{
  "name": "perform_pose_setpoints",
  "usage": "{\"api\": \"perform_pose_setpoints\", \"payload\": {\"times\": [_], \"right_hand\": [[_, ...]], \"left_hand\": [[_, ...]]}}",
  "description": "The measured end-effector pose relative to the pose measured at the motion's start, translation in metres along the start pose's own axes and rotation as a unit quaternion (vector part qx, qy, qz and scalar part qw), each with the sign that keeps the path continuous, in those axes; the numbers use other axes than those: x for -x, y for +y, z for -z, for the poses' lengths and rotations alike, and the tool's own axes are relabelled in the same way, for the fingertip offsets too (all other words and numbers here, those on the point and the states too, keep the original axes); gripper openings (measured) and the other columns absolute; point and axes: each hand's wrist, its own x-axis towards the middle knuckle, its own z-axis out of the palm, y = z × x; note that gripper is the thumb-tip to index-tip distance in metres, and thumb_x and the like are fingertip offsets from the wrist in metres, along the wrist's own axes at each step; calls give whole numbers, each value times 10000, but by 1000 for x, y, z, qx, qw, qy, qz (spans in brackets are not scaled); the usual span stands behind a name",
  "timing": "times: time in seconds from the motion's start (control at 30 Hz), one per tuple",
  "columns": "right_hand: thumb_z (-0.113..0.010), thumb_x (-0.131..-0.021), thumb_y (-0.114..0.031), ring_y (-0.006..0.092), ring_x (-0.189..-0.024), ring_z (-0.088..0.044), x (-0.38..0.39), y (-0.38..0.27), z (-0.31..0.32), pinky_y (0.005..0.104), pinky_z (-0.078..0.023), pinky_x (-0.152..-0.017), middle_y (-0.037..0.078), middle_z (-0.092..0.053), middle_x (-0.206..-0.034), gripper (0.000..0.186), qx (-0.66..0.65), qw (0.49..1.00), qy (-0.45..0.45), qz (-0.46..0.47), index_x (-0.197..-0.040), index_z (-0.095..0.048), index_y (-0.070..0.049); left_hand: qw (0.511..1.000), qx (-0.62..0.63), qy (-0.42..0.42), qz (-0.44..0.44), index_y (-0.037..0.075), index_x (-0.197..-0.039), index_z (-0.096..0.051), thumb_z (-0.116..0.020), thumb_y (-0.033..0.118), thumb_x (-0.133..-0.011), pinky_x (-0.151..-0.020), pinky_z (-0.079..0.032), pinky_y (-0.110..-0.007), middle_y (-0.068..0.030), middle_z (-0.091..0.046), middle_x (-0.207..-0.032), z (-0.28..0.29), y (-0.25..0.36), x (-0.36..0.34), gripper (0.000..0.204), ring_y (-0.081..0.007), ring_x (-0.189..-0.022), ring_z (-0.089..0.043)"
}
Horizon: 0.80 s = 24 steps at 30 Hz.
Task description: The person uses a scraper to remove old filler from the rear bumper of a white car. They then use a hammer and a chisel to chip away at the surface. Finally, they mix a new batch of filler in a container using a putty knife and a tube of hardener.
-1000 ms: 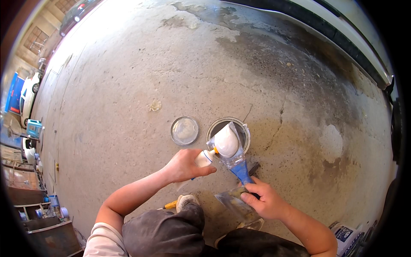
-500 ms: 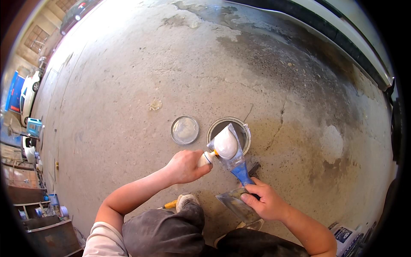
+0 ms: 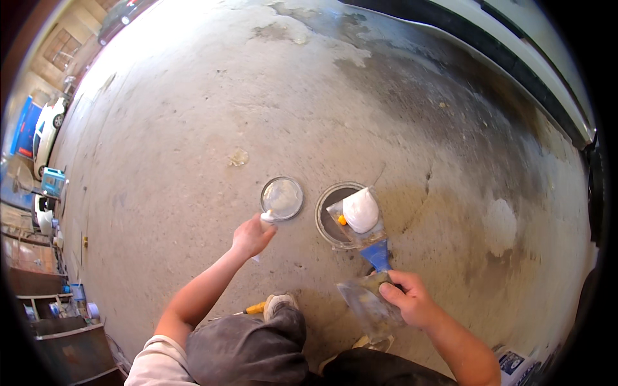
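Note:
My left hand [image 3: 253, 237] is closed around a white squeeze tube [image 3: 268, 219], its nozzle pointing up beside the round metal lid [image 3: 283, 198] on the floor. In my right hand [image 3: 412, 297] are a blue-handled putty knife [image 3: 376, 255] and a second flat scraper [image 3: 362, 301], its blade angled left. The putty knife's blade hovers over the open round can [image 3: 327, 233], hiding part of its mouth. A thick lump of white putty [image 3: 360, 211] rests on that blade, with a small yellow-orange dab of paste [image 3: 342, 220] at its left edge.
A yellow-handled tool [image 3: 255, 308] lies beside my shoe [image 3: 280, 301]. At the right, a white vehicle [image 3: 515, 55] borders the stained concrete floor. A white bucket [image 3: 515, 365] stands at lower right. Metal bins and supplies [image 3: 74, 347] line the left.
My left hand has drawn the tube left, away from the putty. The yellow-orange dab now sits separate from the nozzle. My right hand and the putty knife have shifted slightly right.

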Motion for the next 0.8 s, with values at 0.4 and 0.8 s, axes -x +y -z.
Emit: {"api": "perform_pose_setpoints", "payload": {"times": [0.4, 0.8], "right_hand": [[-553, -942, -183, 49, -755, -443, -8, -43, 10, 213, -374, -685, -51, -527, -815, 245, -15, 999, 16, 30, -1097, -601, 0], [-531, -946, -154, 103, -875, -508, 91, -289, -64, 248, -413, -780, 30, -584, -1010, 250, -58, 989, -102, 93, -1126, -591, 8]], "left_hand": [[993, 89, 18, -71, 25, -1304, -451, -630, 341, -855, -944, -442, -407, -167, -606, -1138, 16, 7, 3, 577, -286, -1084, -571], [648, 666, -310, -199, 71, -1461, -248, -432, 193, -1000, -733, -445, -227, -22, -594, -1108, 307, 285, 211, 510, -71, -912, -511]]}}
